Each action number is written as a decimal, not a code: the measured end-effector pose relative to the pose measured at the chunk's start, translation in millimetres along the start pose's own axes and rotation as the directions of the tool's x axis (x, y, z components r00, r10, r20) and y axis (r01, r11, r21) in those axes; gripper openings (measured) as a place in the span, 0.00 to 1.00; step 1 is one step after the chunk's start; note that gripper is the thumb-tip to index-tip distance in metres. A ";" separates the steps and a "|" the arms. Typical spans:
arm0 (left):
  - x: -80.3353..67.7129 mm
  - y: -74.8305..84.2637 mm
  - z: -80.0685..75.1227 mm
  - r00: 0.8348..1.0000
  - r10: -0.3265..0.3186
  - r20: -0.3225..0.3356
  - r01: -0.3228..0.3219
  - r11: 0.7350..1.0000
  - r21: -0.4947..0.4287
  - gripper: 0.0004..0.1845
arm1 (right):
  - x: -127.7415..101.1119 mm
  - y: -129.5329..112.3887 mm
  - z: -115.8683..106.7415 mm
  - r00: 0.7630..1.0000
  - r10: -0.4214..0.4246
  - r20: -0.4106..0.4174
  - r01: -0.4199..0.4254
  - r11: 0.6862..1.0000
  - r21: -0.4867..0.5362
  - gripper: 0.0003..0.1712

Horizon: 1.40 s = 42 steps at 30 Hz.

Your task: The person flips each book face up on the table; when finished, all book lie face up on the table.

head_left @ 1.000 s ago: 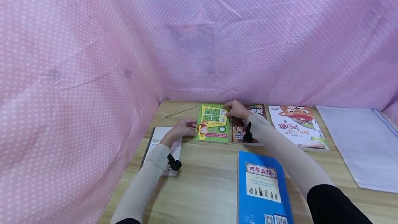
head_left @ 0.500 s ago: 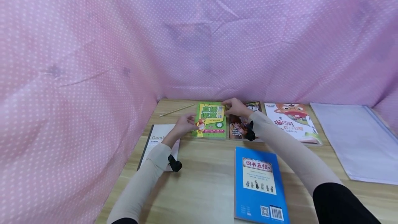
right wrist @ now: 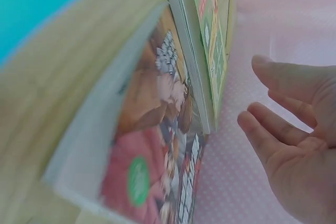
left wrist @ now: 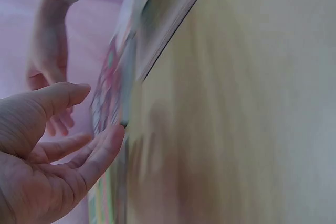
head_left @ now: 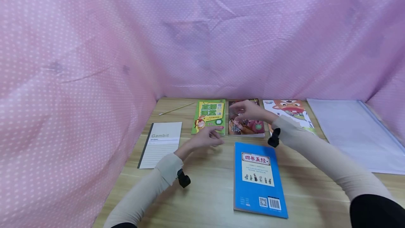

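My left hand (head_left: 204, 138) is over the near edge of a green and yellow book (head_left: 210, 111), holding nothing. In the left wrist view, the left hand (left wrist: 58, 156) has its fingers relaxed and apart from the thumb. My right hand (head_left: 249, 111) hovers above a dark brown paperback (head_left: 248, 127) with a pictured cover. Seen from the right wrist, the fingers of that hand (right wrist: 294, 124) are loosely bent, with nothing between them and the thumb. The brown paperback (right wrist: 144, 145) lies beside the green book (right wrist: 207, 30), which is partly covered by the left hand in the head view.
A thick blue book (head_left: 259, 185) lies in front. To the left are a Gambit notebook (head_left: 161, 143) and a pencil (head_left: 176, 109). At the right lie a white cartoon-cover book (head_left: 295, 112), partly behind the right arm, and a pale translucent folder (head_left: 354, 133). Pink dotted cloth (head_left: 202, 45) surrounds the table.
Both hands have let go of the green book's sides. The left moved right and nearer; the right moved right over the brown paperback. The camera view has shifted slightly.
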<state>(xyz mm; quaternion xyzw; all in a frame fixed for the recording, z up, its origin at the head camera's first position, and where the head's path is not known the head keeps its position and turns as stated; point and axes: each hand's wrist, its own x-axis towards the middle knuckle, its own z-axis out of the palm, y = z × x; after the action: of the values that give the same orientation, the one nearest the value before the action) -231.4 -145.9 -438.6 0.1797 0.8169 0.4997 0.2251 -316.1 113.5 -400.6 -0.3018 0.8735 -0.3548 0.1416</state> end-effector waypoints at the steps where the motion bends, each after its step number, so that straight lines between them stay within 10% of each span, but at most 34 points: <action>1: 0.1 0.2 5.4 1.000 -0.009 0.015 0.009 1.000 -0.001 0.32 | -6.2 0.9 -0.5 1.000 -0.013 0.017 0.013 1.000 -0.005 0.32; 20: -9.6 -2.5 56.5 0.992 -0.126 0.023 0.126 0.992 -0.005 0.33 | -122.8 43.9 -5.3 0.977 0.048 0.210 -0.041 0.999 -0.034 0.33; 42: -27.2 -1.5 83.1 0.996 -0.084 0.028 0.085 0.995 -0.043 0.30 | -147.8 61.2 15.3 0.995 0.057 0.086 -0.052 0.997 -0.058 0.26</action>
<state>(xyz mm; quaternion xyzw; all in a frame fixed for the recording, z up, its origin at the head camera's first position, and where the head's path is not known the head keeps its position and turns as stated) -163.3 -99.6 -468.0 0.1466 0.8095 0.5053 0.2606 -220.2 232.8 -449.7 -0.2971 0.8839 -0.3128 0.1807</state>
